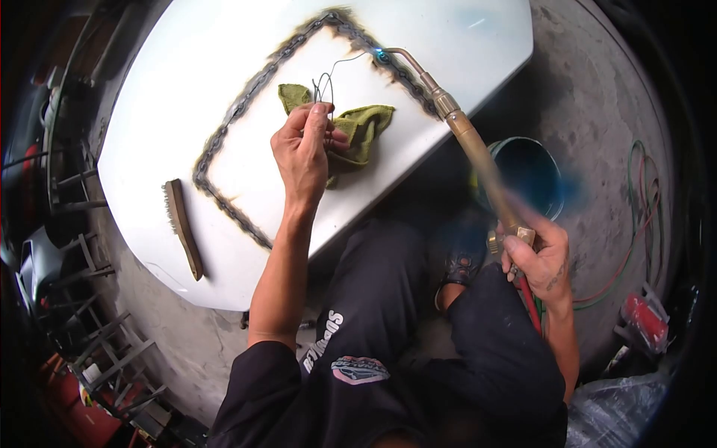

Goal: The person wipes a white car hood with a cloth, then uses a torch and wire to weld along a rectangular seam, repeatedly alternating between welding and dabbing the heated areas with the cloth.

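Observation:
My right hand [541, 257] is closed round the rear of a brass welding torch [470, 142], near its valves. The torch's bent tip reaches a dark metal chain [258, 81], where a small bright blue-white glow shows. Scorch marks border the chain, which lies in an angular outline on a white panel [172, 127]. Between the fingers of my left hand [305, 145] is a thin, looped wire [326, 86], its free end running to the glowing spot. A crumpled green cloth [364, 131] lies on the panel behind and beside my left hand.
A wire brush [183, 230] rests on the panel's left part. Beside the panel stands a bucket [526, 175] on the concrete floor. Red and green hoses [644, 216] curl at the right. Metal frames [112, 358] stand at lower left, and plastic sheeting [616, 411] lies at lower right.

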Action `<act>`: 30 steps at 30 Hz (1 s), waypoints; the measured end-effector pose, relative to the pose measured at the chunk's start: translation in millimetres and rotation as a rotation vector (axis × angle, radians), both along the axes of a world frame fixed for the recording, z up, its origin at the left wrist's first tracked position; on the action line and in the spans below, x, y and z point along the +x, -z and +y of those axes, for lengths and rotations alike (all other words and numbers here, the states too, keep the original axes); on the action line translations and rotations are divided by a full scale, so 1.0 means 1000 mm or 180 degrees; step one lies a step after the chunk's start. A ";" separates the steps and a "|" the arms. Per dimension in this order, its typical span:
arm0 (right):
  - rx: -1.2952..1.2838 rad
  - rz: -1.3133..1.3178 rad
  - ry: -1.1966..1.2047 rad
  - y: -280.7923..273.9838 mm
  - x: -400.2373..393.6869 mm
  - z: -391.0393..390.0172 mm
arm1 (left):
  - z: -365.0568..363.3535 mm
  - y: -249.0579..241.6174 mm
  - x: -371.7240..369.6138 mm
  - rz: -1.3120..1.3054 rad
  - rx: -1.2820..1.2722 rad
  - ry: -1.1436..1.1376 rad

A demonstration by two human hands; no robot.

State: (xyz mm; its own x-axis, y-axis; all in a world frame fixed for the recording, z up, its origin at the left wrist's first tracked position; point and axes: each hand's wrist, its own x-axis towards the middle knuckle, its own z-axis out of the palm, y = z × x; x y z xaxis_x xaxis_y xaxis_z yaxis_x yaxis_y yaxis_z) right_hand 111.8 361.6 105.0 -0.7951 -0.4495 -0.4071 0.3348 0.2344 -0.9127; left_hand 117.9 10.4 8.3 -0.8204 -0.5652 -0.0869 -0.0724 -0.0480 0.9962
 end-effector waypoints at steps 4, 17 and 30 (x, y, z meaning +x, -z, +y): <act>-0.0093 0.0032 0.0020 0.001 -0.002 -0.001 | -0.001 0.002 0.001 0.0015 -0.0025 0.0012; -0.0079 -0.0086 0.0051 0.004 -0.003 -0.001 | 0.000 0.003 0.003 0.0027 0.0024 0.0042; -0.0068 -0.0047 -0.0003 0.003 -0.004 -0.001 | -0.002 0.003 0.005 -0.0010 0.0045 0.0114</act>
